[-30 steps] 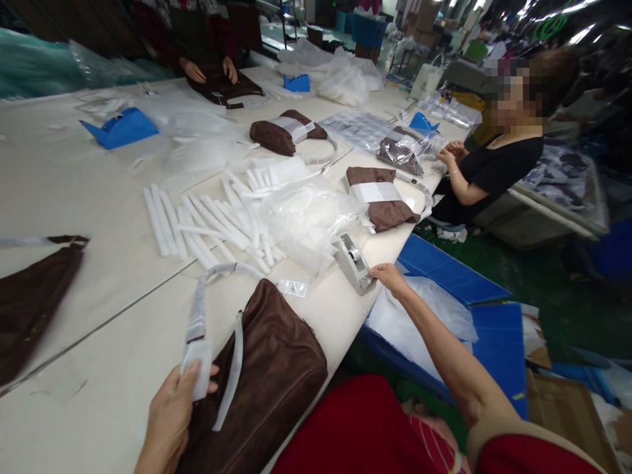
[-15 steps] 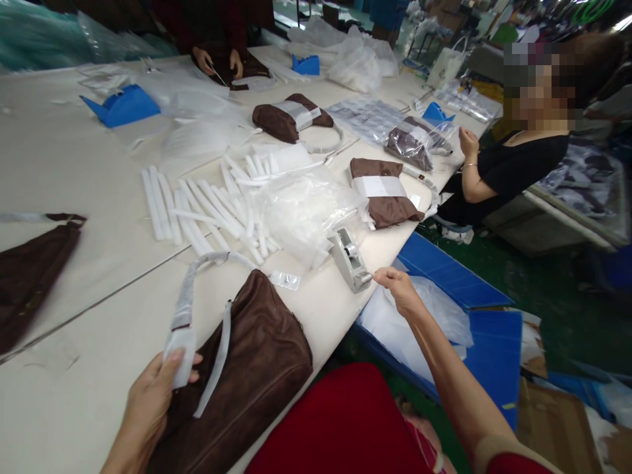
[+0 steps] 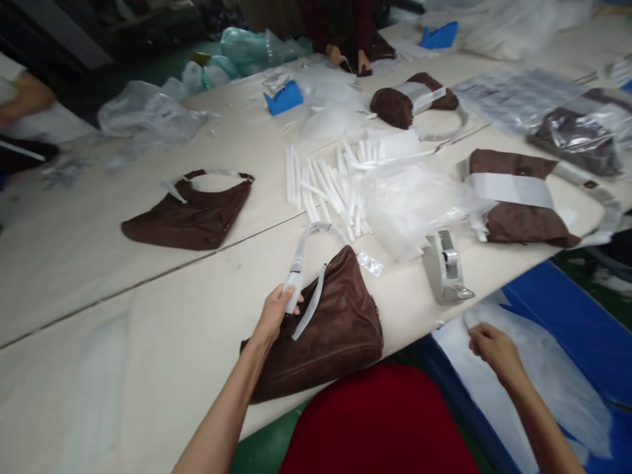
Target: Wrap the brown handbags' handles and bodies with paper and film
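Note:
A brown bag (image 3: 326, 329) lies at the table's near edge, its strap (image 3: 302, 253) wrapped in pale material. My left hand (image 3: 276, 313) grips the white-wrapped lower part of that strap between thumb and fingers. My right hand (image 3: 494, 349) is off the table edge, below the grey tape dispenser (image 3: 442, 270) and apart from it. Its fingers are pinched on a small clear piece of tape (image 3: 469, 320). A loose pale strip (image 3: 312, 303) hangs over the bag.
White foam tubes (image 3: 323, 184) and clear plastic bags (image 3: 409, 197) lie beyond the bag. Other brown bags (image 3: 192, 214) rest on the table (image 3: 162, 316). A blue box (image 3: 557, 296) with white sheets stands below the right edge. Another person's hands (image 3: 348, 58) work at the far side.
The view has swung left. My right hand has come away from the tape dispenser, toward me, with a piece of tape. My left hand keeps its hold on the strap.

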{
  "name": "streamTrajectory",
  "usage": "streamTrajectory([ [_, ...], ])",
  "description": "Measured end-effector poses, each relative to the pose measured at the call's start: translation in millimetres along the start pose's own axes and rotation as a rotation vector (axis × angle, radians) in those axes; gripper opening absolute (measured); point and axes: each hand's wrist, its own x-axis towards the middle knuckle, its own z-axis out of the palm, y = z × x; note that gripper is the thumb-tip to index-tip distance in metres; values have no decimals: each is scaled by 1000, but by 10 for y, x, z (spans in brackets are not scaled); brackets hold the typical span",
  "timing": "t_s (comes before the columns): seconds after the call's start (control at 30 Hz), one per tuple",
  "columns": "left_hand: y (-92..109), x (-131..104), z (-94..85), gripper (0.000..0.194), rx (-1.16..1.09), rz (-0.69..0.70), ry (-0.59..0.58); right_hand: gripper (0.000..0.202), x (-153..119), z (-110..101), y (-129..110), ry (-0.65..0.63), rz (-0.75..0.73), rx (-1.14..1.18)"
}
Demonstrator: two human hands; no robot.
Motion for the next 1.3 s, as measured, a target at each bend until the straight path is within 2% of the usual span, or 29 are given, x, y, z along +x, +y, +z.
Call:
streamTrajectory([
  [0.03,-20,-5,-4,51,-18,-1,-8,21,-83,80,-86,-111,-36,87],
  [0.1,-49,-21,-12,48,-48,-3,-17,26,-277,344,-419,-362,-149,279],
  [0.23,-58,-66,-32,44,-85,2,-49,29,-580,1141,-1390,-826,-395,481],
  [0.27,-56,-76,-38,43,-92,3,-56,30,-626,1346,-1608,-908,-442,491],
  [0.33,-57,-90,-51,43,-102,6,-64,35,-692,1716,-1941,-992,-498,498],
  [0.4,-70,-95,-66,42,-119,4,-68,40,-730,2014,-2123,-1026,-506,485],
  [0.53,-123,-86,-96,44,-169,-9,-81,45,-720,2404,-2152,-1023,-473,435],
  [0.67,-169,-93,-127,44,-205,-12,-97,45,-663,2594,-2036,-954,-430,429],
  [0.9,-205,-143,-190,43,-216,-16,-145,44,-676,2657,-1996,-972,-403,427],
  [1.1,-199,-159,-227,39,-280,-69,-131,38,-566,2603,-1992,-1161,-383,388],
  [1.3,-240,-102,-273,40,-391,-185,-185,42,-656,2780,-1974,-1156,-323,520],
])
